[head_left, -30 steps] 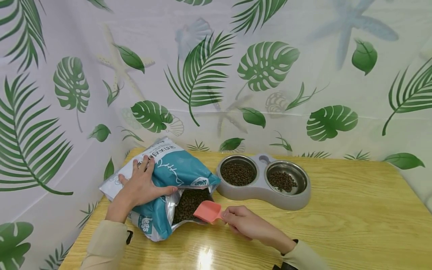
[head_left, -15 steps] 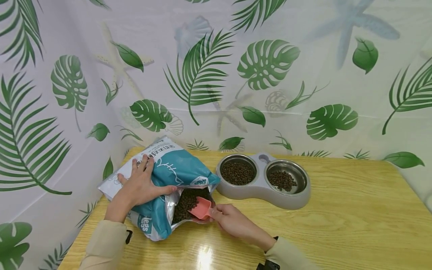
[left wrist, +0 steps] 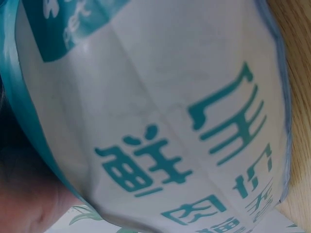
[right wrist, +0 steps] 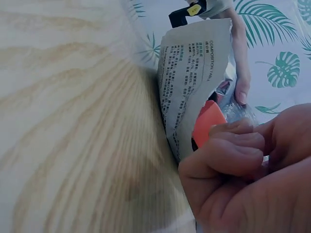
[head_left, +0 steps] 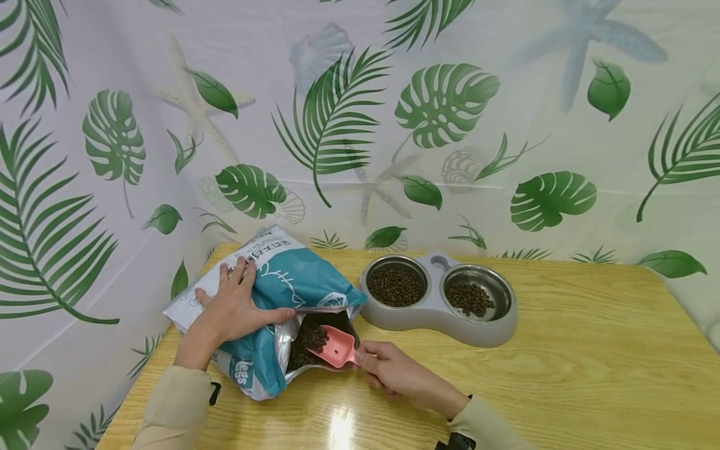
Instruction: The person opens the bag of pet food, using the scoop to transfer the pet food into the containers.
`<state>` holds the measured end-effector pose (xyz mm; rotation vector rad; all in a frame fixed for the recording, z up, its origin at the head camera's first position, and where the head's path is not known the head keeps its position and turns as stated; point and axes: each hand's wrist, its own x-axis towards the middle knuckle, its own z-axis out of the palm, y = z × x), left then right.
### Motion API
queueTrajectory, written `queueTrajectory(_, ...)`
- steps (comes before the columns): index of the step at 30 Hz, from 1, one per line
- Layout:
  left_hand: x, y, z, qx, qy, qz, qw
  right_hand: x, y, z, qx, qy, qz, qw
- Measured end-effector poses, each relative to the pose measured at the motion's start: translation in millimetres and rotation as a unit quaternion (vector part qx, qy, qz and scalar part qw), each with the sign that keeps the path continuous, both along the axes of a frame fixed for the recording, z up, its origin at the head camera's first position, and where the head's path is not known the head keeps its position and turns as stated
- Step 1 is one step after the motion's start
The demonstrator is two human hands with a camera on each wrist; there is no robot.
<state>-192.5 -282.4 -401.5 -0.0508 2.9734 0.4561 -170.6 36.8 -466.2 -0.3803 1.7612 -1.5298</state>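
A teal and white pet food bag point(head_left: 304, 275) lies on its side, its mouth toward me and full of brown kibble point(head_left: 300, 356). My left hand point(head_left: 230, 312) rests on top with fingers spread, the thumb along the upper edge of the opening. Printed bag film point(left wrist: 146, 97) fills most of the left wrist view. In my right hand point(head_left: 394, 375) I grip the handle of a pink scoop point(head_left: 339, 347). Its blade is inside the bag's mouth, with kibble at its front end. The right wrist view shows my curled fingers point(right wrist: 228, 150) hiding the handle.
Behind and right of the bag stands a grey double pet bowl point(head_left: 427, 319). Kibble covers the bottom of its left steel bowl point(head_left: 368, 289); a smaller heap lies in the right steel bowl point(head_left: 497, 290). A leaf-printed cloth point(head_left: 349, 231) hangs behind the wooden table point(head_left: 590, 350).
My right hand has moved left, bringing the scoop from the lip into the bag's mouth. Kibble now shows on the blade. My left hand stays on the bag.
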Motion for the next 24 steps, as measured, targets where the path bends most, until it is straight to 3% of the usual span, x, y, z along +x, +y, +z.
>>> queueTrajectory(6,0.6,0.1,0.6,0.004,0.000,0.000,1.0000,-2.1,10.6,2.0,-0.016,-0.034,-0.007,0.999)
queueTrajectory(12,0.3,0.5,1.2,0.006,0.003,-0.001,1.0000,-3.1,18.6,7.7,-0.038,-0.050,0.017,0.998)
queueTrajectory(16,0.8,0.1,0.6,0.005,0.001,-0.002,1.0000,-3.6,25.9,16.5,-0.089,-0.056,0.038,0.994)
queueTrajectory(21,1.3,-1.0,0.3,0.003,0.000,0.000,1.0000,-5.3,33.5,29.2,-0.176,-0.034,0.066,0.982)
queueTrajectory(24,0.3,-0.2,0.1,0.003,-0.003,-0.001,1.0000,-7.7,38.3,35.5,-0.184,-0.020,0.063,0.981)
